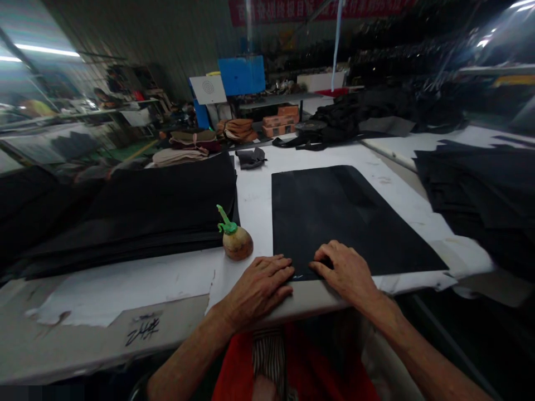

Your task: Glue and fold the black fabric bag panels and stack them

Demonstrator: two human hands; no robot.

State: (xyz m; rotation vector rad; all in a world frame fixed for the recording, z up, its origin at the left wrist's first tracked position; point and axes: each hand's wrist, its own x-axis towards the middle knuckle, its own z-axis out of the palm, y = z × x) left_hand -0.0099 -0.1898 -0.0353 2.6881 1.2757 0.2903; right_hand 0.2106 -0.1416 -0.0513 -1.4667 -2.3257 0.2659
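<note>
A black sheet of fabric or leather-like material lies flat on the white table covering in front of me. My left hand rests palm down at the sheet's near left corner, fingers stretched out, their tips on its edge. Along the same near edge, my right hand is curled with thumb and forefinger brought close together. Whatever is between those fingers, if anything, is hidden. A small round brown bottle with a green spout stands just left of the sheet, beyond my left hand.
A thick stack of black sheets fills the table's left side. More black pieces lie at the right. A small dark scrap, folded brown cloth and orange-brown blocks sit farther back. The table's front edge runs beneath my wrists.
</note>
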